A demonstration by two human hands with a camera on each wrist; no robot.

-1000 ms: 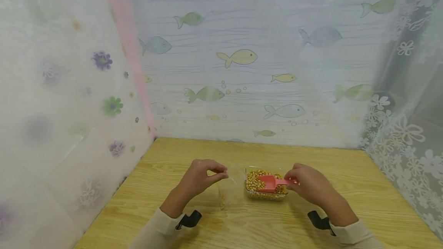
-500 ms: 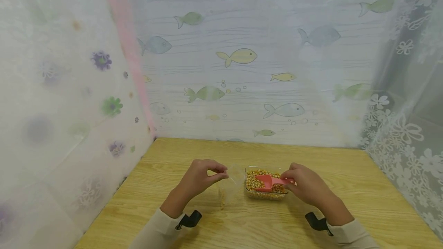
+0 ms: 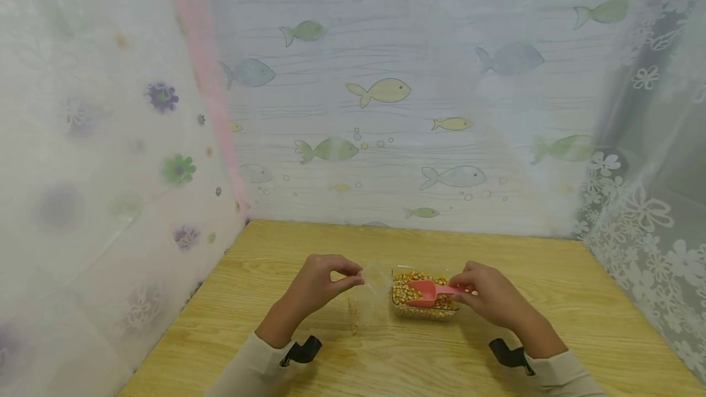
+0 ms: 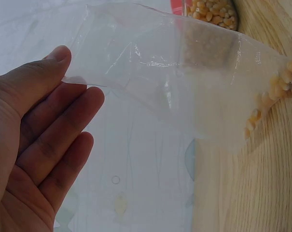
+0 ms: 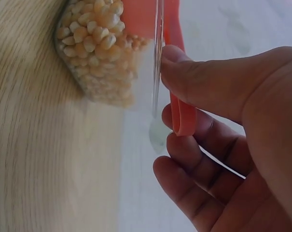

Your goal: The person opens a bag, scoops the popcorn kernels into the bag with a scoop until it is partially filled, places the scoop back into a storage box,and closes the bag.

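Observation:
My left hand (image 3: 328, 280) pinches the upper edge of a clear plastic bag (image 4: 136, 53) between thumb and index finger. Several corn kernels (image 4: 281, 84) lie along the bag's bottom, which stands on the table. With thumb and fingers, my right hand (image 3: 488, 290) grips the handle of a pink scoop (image 3: 423, 293). The scoop's bowl sits among the corn in a clear rectangular container (image 3: 425, 312), just right of the bag. In the right wrist view the thumb presses the scoop's looped handle (image 5: 184, 118) beside the container's rim. The scoop's front edge is partly hidden in the kernels.
The wood-grain table (image 3: 430, 360) bears the bag and container. A fish-printed curtain (image 3: 386, 158) hangs behind it. Flower-printed sheets close in the left (image 3: 110, 201) and right (image 3: 656, 213) sides. A black wrist mount (image 3: 302, 349) is on the left sleeve.
Over the last second the right hand and scoop shifted slightly left within the corn, then barely back right. My left hand and the bag have stayed in place.

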